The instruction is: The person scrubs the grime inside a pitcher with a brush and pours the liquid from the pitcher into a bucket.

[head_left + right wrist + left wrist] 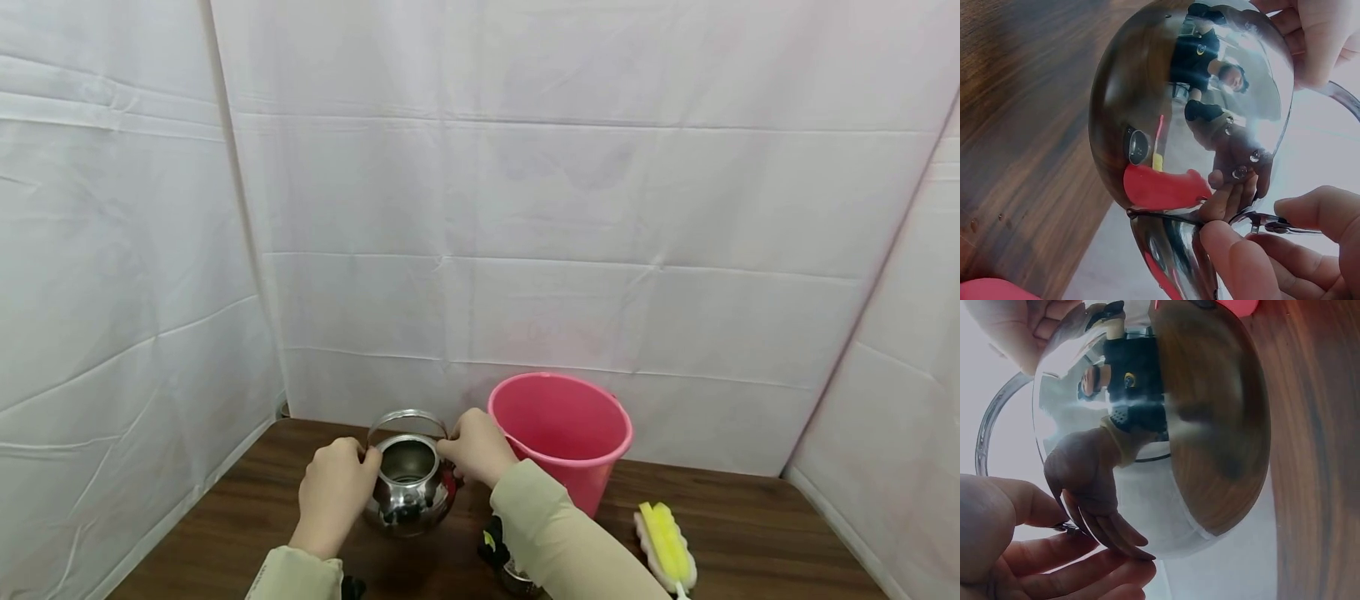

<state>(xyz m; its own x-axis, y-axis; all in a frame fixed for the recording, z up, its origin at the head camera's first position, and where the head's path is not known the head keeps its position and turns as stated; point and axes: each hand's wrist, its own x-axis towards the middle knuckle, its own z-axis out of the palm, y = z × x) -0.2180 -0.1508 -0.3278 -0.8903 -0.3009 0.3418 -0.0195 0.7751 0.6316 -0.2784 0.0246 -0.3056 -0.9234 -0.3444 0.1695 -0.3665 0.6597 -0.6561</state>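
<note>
A shiny steel kettle (408, 500) with a hoop handle (405, 414) is between both hands, its round mouth uncovered and facing up. My left hand (337, 492) holds its left side near the handle's end, with thumb and forefinger at the handle joint (1069, 528) and the other fingers against the body. On the other side, my right hand (480, 446) pinches the handle's right joint (1257, 220), just beside the spout (1172, 250). A few water drops (1239, 172) cling to the steel. Reflections of a person and the surroundings cover the body.
Behind my right forearm stands a pink bucket (555, 425). A yellow and white sponge brush (663, 546) lies to the right on the dark wooden table (750, 533). Partly under my right sleeve is a small round metal piece (517, 579). White curtains (525, 208) enclose the table.
</note>
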